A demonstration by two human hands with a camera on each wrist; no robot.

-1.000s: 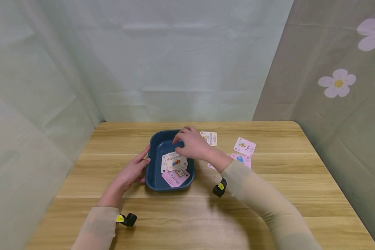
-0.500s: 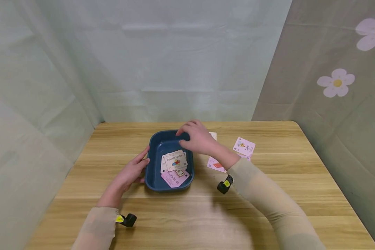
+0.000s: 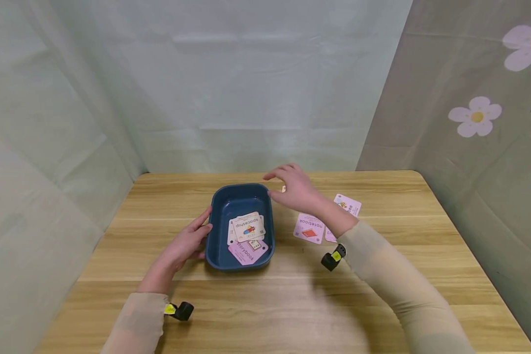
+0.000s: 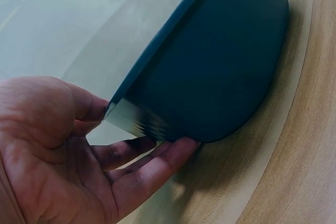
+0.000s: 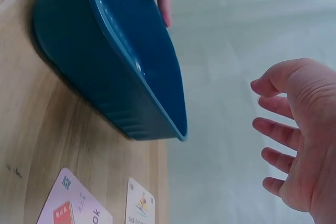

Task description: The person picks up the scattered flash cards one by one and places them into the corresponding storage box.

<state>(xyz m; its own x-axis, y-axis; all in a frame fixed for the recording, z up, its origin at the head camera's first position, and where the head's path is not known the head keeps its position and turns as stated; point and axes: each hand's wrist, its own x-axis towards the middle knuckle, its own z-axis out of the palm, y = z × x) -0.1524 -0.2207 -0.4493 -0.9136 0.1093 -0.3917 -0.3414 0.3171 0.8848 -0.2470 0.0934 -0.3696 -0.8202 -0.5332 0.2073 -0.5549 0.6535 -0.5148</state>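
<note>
A dark blue rectangular bin (image 3: 217,216) stands on the table. Inside it lie a pink storybook card (image 3: 248,254) and a spaceship card (image 3: 250,227) on top of another pale card. My left hand (image 3: 187,244) holds the bin's left side, thumb at the rim and fingers against the outer wall. My right hand (image 3: 298,191) is raised beyond the bin's far right corner, fingers loosely bent and nothing in them. The sailing boat card (image 5: 139,203) lies on the table; in the head view this hand mostly hides it.
Right of the bin are a pink notebook card (image 3: 309,228), another pink card (image 3: 330,236) partly under the right forearm, and a bee card (image 3: 350,202). The wooden table (image 3: 256,314) meets pale cloth (image 3: 256,98) at its back edge.
My right hand has moved from over the bin to the right and away, past its far corner. The notebook card has come into view. The left hand and the bin have not moved.
</note>
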